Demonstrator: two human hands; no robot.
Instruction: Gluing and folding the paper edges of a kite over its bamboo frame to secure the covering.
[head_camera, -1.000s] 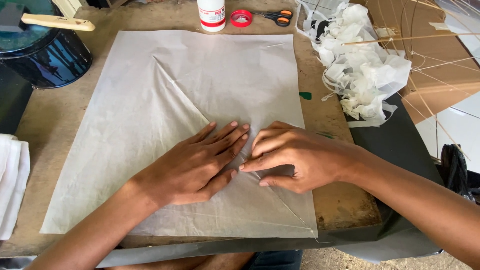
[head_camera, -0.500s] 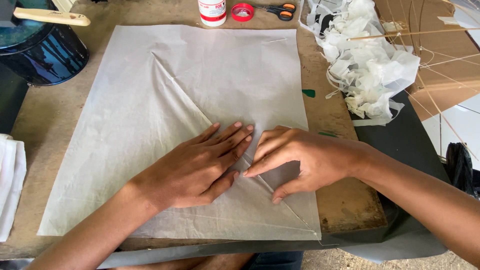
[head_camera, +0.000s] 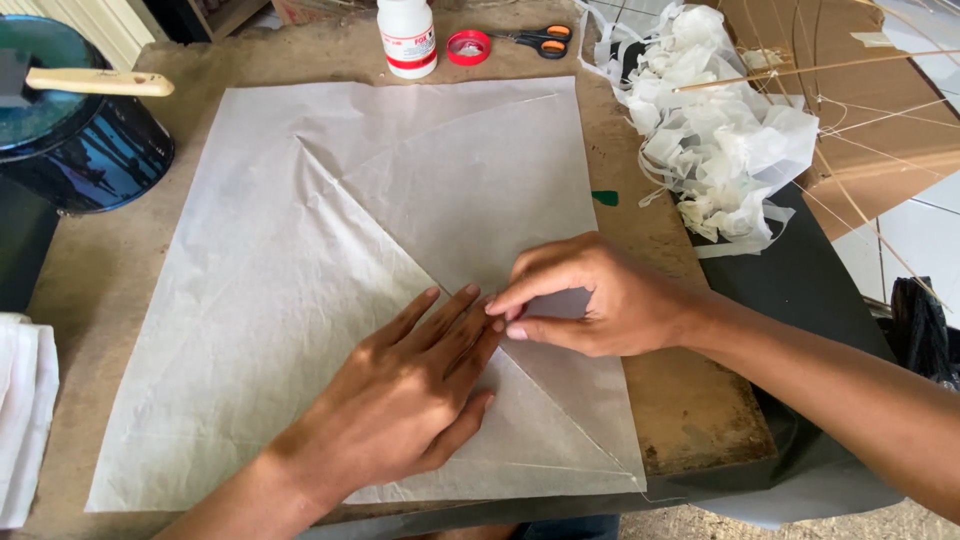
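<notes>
My left hand (head_camera: 405, 400) lies flat, fingers spread, pressing the white paper sheet (head_camera: 300, 290) on the wooden table (head_camera: 690, 400). Right hand (head_camera: 590, 300) pinches the paper's diagonal fold with fingertips. Farther back: scrap pile (head_camera: 720, 140), glue bottle (head_camera: 407, 35), scissors (head_camera: 540, 40).

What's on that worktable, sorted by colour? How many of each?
White: 3 – paper sheet, glue bottle, heap of scraps
Red: 1 – cap
Orange-handled: 1 – scissors
Dark blue: 1 – can
Total: 6
</notes>
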